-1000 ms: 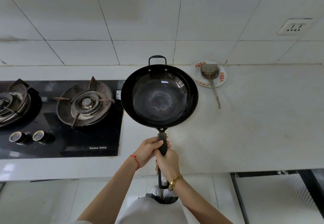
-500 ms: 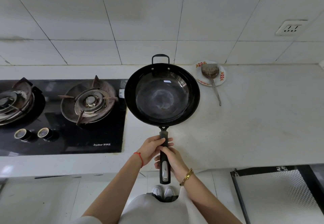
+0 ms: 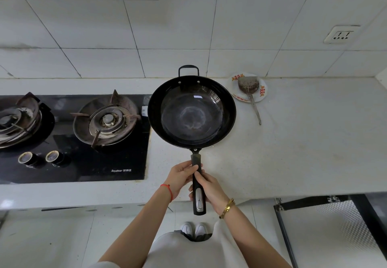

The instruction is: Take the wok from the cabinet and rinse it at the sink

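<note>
Black wok (image 3: pixel 191 111), round and dark inside with a pale ring at the centre of its base, positioned over the pale worktop (image 3: pixel 303 142), just right of the black gas hob (image 3: pixel 73 137); left rim of the wok overlapping the hob's right edge as seen from above. Whether resting on the worktop or raised just above it: cannot tell. Small loop handle at the far rim, pointing toward the tiled wall; long black handle (image 3: pixel 198 184) pointing back toward the person. Left hand (image 3: pixel 181 176) closed around the upper section of the long handle, fingers curled across it. Right hand (image 3: pixel 209 188) closed around the lower section just beneath, thumb lying along the grip (silver inset near the handle's end exposed below the hand). White plate (image 3: pixel 260 97) with red markings near the wall, to the right of the wok and apart from it. Metal spatula (image 3: pixel 249 91) lying in the plate, blade up by the wall, handle extending off the rim onto the worktop.
</note>
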